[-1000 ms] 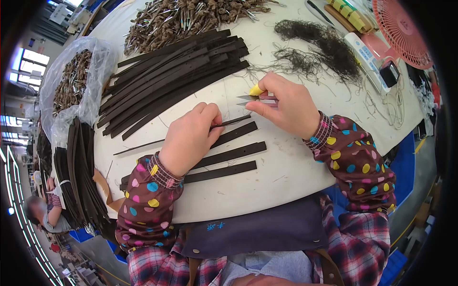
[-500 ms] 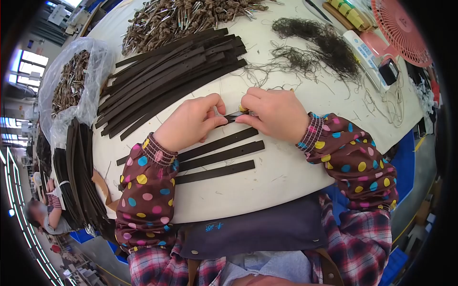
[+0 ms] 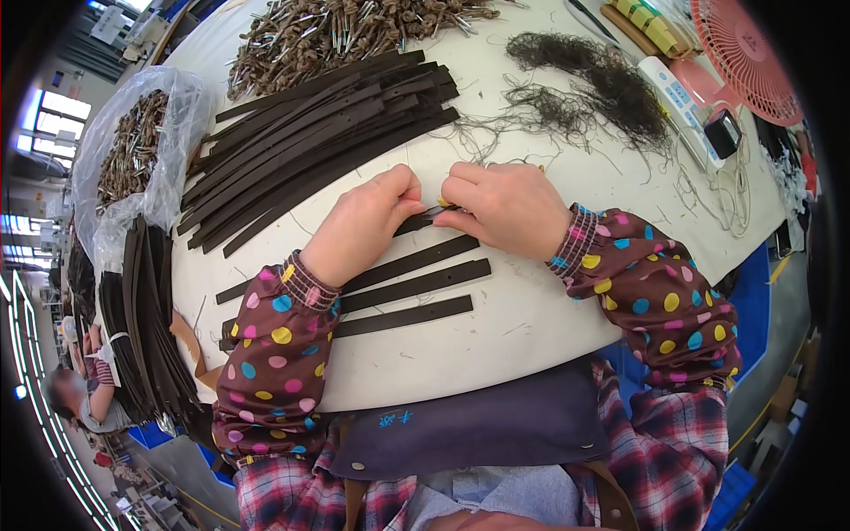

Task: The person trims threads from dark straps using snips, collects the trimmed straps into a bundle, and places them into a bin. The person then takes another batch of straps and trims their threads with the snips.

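My left hand [image 3: 365, 219] is closed in a pinch above the strips, thumb against fingertips; what it pinches is too small to make out. Close beside it, my right hand [image 3: 509, 211] is closed around small thread snips [image 3: 433, 211], whose metal blade points left and whose yellow part shows at the fingers. A dark brown strip [image 3: 413, 225] runs between the two hands, its right end by the right thumb. Just below them, more dark strips [image 3: 416, 285] lie side by side on the table, partly hidden by the left forearm.
A pile of dark strips [image 3: 328, 133] lies beyond my hands, with knotted brown cords [image 3: 345, 35] behind. Loose thread [image 3: 611, 88], a power strip [image 3: 677, 102] and a pink fan [image 3: 744, 53] are at the right. A plastic bag [image 3: 186, 115] of cords stands left.
My left hand has lifted slightly up and left off the strip, its thumb now away from the snips' tip. My right hand has shifted slightly left.
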A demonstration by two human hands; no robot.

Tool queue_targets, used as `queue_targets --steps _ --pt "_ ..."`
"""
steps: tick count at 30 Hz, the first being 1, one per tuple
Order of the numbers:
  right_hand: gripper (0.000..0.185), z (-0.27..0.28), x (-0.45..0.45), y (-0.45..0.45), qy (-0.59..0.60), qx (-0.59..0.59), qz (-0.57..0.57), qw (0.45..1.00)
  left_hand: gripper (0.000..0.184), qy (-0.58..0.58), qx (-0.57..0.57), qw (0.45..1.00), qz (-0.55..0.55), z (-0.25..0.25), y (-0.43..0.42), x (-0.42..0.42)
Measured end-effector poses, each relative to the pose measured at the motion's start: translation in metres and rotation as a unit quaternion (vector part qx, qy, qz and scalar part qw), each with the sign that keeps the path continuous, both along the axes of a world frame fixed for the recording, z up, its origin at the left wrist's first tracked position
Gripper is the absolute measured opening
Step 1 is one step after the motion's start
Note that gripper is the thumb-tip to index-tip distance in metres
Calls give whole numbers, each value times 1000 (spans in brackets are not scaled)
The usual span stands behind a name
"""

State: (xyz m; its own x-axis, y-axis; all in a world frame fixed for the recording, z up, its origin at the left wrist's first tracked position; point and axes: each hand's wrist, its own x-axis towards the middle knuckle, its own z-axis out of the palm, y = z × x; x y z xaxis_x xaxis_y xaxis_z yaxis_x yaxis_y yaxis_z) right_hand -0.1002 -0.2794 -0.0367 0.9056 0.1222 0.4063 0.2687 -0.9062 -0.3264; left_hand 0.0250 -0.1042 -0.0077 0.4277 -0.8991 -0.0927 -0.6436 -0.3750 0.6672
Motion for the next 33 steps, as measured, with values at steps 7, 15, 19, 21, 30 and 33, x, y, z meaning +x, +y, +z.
queue_targets --steps 7,15,19,21,30,33 --pt "28 -2 1 -1 7 15 -2 1000 15 -29 -32 999 -7 -7 1 0" --pt "27 -1 1 1 5 26 -5 1000 16 10 -30 999 13 -10 3 3" --pt "27 -1 1 1 -15 -14 5 1000 14 115 54 990 69 11 -1 0" --pt "27 -2 1 1 -21 -28 8 999 13 172 59 980 86 11 -1 1" --pt "27 -2 1 2 -15 -39 11 999 13 238 -59 966 79 -9 -1 3" --pt "28 -4 1 2 -15 -39 11 999 13 260 -92 956 98 -14 -3 1"
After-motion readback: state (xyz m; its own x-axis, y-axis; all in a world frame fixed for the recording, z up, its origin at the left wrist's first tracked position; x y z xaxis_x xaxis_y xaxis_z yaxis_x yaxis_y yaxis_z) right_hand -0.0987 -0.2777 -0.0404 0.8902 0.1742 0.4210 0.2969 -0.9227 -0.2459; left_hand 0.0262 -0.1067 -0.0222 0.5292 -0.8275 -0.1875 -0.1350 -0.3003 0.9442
